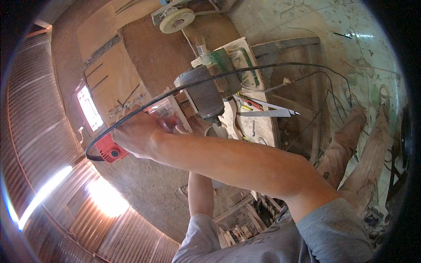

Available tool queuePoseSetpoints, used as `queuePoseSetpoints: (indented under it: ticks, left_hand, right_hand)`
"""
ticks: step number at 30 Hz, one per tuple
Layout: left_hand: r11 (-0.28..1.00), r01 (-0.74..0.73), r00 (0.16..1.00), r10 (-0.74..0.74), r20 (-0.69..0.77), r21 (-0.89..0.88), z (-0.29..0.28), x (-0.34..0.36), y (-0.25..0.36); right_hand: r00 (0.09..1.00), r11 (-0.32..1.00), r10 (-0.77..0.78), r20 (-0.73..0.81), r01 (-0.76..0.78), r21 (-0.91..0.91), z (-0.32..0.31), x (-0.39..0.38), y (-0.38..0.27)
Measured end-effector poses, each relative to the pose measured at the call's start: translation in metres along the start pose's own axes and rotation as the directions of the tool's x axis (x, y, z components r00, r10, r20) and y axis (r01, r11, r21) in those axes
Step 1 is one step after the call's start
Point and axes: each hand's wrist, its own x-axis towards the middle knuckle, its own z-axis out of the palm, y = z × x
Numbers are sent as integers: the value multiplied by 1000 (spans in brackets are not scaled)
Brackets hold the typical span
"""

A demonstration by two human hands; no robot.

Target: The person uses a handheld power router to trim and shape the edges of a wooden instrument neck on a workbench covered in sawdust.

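Observation:
A red corded power tool [107, 149], which looks like a trim router with a clear plastic base, is in my right hand [136, 131]. My fingers wrap round its body, and my right forearm crosses in front of my left arm. My left hand [193, 129] is beside the clear base, partly hidden behind the right forearm. Its fingers look bent; what they grip does not show. From the tool's end a black power cord [184, 86] loops up and passes over a grey electric motor [201, 90] to the right.
A wooden bench [263, 125] beside the motor holds a pointed metal blade [267, 113] and red-handled pliers [249, 101]. A round pale disc [176, 21] stands farther off. Legs in brown trousers [344, 147] and several cables are at right. Corrugated sheeting [39, 114] lines the left.

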Motion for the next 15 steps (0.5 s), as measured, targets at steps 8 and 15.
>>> queuePoseSetpoints:
  ticks: [8,15]
  left_hand:
    - [1000,-10,1000,10,4,1,-2,-3,-2]
    - [999,-39,999,39,28,4,1,7,1]
  right_hand:
    - [999,998,38,22,-39,52,-9,-6,2]
    - [999,997,27,33,-29,73,-10,-5,4]
